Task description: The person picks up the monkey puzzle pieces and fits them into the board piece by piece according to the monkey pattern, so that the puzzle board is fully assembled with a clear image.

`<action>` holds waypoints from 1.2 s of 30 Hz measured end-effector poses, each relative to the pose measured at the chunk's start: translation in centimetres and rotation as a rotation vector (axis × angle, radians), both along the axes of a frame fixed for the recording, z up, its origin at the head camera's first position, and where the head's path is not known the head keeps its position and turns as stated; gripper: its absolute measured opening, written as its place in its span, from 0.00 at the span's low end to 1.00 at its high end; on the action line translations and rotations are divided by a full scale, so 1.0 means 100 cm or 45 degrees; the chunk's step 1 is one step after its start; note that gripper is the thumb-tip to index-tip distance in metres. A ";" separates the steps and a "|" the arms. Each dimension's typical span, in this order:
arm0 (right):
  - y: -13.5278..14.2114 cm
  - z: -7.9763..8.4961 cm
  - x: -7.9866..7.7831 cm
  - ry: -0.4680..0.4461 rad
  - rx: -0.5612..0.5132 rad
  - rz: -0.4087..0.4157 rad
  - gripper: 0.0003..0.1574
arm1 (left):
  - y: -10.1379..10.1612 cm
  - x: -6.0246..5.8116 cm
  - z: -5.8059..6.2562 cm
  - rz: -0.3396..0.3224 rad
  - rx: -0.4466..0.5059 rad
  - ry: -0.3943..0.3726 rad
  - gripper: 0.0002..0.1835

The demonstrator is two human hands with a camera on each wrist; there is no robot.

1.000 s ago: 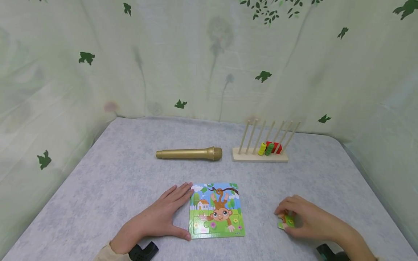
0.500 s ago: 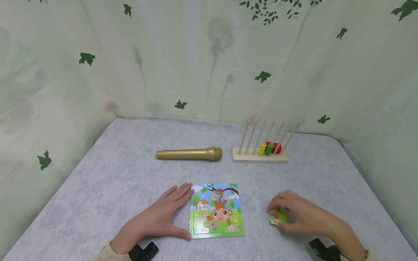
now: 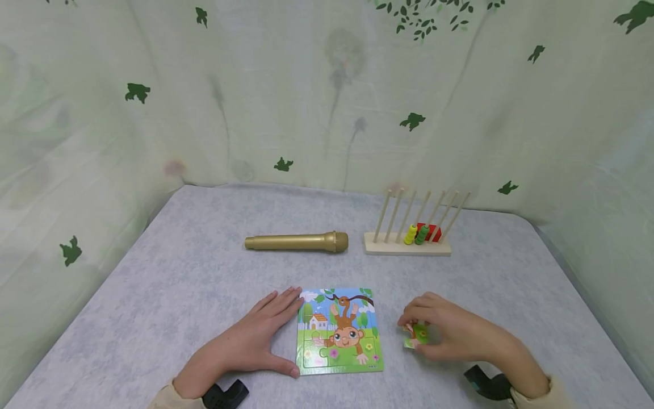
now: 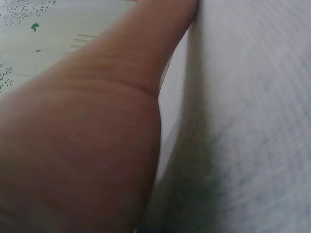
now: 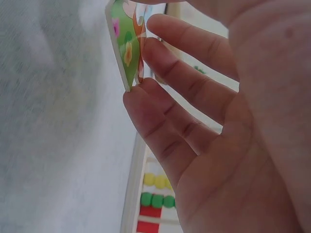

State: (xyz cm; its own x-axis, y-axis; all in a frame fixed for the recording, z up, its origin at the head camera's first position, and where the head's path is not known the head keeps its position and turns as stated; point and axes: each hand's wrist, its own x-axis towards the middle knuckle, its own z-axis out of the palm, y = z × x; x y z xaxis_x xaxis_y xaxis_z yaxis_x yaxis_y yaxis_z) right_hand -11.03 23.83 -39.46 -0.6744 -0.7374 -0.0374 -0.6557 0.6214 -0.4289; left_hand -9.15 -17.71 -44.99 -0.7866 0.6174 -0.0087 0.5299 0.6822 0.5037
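In the head view a square jigsaw puzzle (image 3: 347, 336) with a monkey picture lies flat near the front middle of the table. My left hand (image 3: 255, 338) rests at its left side, fingers straight, fingertips at the upper left edge and thumb at the lower left corner. To the right of the puzzle, my right hand (image 3: 449, 329) pinches a small jigsaw piece (image 3: 420, 334), green with a yellow flower and some orange. The right wrist view shows this jigsaw piece (image 5: 127, 48) at the fingertips, tilted up. The left wrist view shows mostly the left hand (image 4: 97, 121) and the cloth.
A gold toy microphone (image 3: 293, 242) lies behind the puzzle. Right of it stands a wooden peg stand (image 3: 383, 247) with yellow, green and red pieces on it. Grey-blue cloth (image 3: 204, 272) covers the table, and a leaf-printed curtain (image 3: 286, 85) hangs around it.
My right hand has moved left towards the puzzle with the jigsaw piece in its fingers. The left hand and the puzzle have stayed in place.
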 end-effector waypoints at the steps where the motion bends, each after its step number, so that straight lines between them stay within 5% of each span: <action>1: -0.002 0.000 0.000 -0.002 -0.001 0.005 0.16 | 0.000 0.000 0.000 -0.001 0.003 -0.001 0.68; 36: -0.051 -0.003 -0.004 0.086 -0.091 0.227 0.18 | 0.000 0.000 0.000 -0.018 0.010 0.040 0.68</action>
State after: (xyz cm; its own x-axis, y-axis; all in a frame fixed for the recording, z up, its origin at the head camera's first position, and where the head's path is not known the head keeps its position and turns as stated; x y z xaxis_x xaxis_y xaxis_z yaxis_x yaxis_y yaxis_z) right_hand -11.41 18.76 -39.76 -0.5323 -0.8444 0.0600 -0.7812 0.4627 -0.4191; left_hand -9.12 -17.67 -44.97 -0.7776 0.6284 0.0206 0.5551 0.6709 0.4917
